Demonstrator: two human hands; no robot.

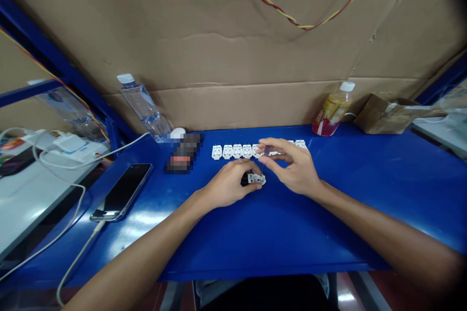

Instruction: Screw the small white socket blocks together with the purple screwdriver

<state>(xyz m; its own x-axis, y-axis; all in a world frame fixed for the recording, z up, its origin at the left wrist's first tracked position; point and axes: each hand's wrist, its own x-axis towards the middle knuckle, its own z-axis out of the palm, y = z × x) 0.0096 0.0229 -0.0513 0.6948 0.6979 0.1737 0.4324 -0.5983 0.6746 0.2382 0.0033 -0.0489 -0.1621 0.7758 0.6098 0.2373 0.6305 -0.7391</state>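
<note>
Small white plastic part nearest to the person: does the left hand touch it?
Touching. The head view shows the left hand with its thumb against the near side of the small white plastic part.

A white module (257,179) is lying before the white row (237,151); a purple-handled tool (267,151) is tilting over the module.

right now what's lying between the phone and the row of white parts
In the head view, a dark, blurred-out item with a reddish patch lies on the blue table between the phone and the row of white parts.
</note>
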